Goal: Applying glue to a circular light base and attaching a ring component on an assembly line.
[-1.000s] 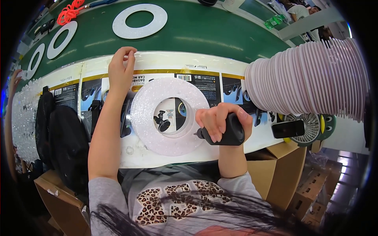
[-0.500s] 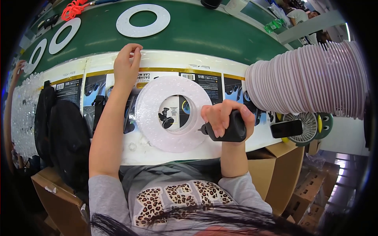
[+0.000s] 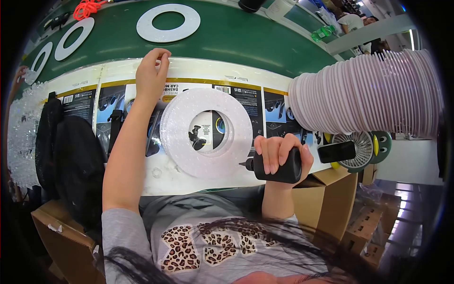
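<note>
My right hand (image 3: 283,154) is wrapped round a black squeeze bottle (image 3: 279,169). The bottle lies tilted sideways, its narrow pointed nozzle (image 3: 245,164) aimed left at the near right rim of some white flat rings (image 3: 182,158). Those rings lie slightly offset on one another, and printed pictures show through their central hole. Whether the nozzle touches the rim I cannot tell. Beyond the rings, my left hand (image 3: 153,71) hovers by the far edge of the printed sheet (image 3: 109,78). Its fingers are curled in, with nothing visible in them.
A long row of white rings (image 3: 364,94) stands on edge at the right. Beside it are a phone (image 3: 336,152) and a small fan (image 3: 362,149). Single rings (image 3: 169,35) lie on the green table (image 3: 227,35). Black bags (image 3: 78,161) are at the left; cardboard boxes (image 3: 326,199) stand below.
My right hand and the bottle have moved nearer to me and slightly right, drawing the nozzle down along the ring's rim. My left hand stays at about the same place.
</note>
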A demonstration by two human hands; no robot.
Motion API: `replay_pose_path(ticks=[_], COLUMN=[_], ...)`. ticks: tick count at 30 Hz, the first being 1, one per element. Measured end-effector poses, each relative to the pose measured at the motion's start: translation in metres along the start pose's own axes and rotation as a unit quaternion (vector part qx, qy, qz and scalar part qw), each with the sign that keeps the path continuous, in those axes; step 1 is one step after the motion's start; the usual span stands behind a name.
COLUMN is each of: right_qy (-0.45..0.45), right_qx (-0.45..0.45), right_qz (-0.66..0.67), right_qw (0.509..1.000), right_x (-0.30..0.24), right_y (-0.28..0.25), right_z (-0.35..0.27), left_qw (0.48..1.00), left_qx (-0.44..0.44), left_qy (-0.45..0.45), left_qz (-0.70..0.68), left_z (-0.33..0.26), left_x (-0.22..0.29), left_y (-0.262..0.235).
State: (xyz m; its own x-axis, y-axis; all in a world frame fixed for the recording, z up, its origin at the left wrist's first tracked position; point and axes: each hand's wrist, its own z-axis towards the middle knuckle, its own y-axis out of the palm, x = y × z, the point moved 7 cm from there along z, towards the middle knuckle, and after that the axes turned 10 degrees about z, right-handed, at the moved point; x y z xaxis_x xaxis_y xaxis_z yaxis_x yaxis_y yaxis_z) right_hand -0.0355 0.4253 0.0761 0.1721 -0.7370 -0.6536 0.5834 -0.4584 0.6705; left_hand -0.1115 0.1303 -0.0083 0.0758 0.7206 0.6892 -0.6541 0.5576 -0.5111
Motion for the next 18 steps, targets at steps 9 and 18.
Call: replay_pose_path(ticks=[9,18], right_qy=[-0.009,-0.014], right_qx=[0.019,0.033], right_qz=[-0.043,-0.065], right_qw=[0.999,0.997], right_x=[0.0026,0.0047], right_y=[0.0002,-0.0008], right_z=[-0.0095,-0.0106], left_qw=[0.999,0.999], left_qx=[0.000,0.014], left_qy=[-0.026,-0.014], left_qz=[-0.023,-0.028], left_z=[-0.0021,-0.0008], left_x=[-0.0061,-0.0043], left_y=[-0.0003,-0.0021])
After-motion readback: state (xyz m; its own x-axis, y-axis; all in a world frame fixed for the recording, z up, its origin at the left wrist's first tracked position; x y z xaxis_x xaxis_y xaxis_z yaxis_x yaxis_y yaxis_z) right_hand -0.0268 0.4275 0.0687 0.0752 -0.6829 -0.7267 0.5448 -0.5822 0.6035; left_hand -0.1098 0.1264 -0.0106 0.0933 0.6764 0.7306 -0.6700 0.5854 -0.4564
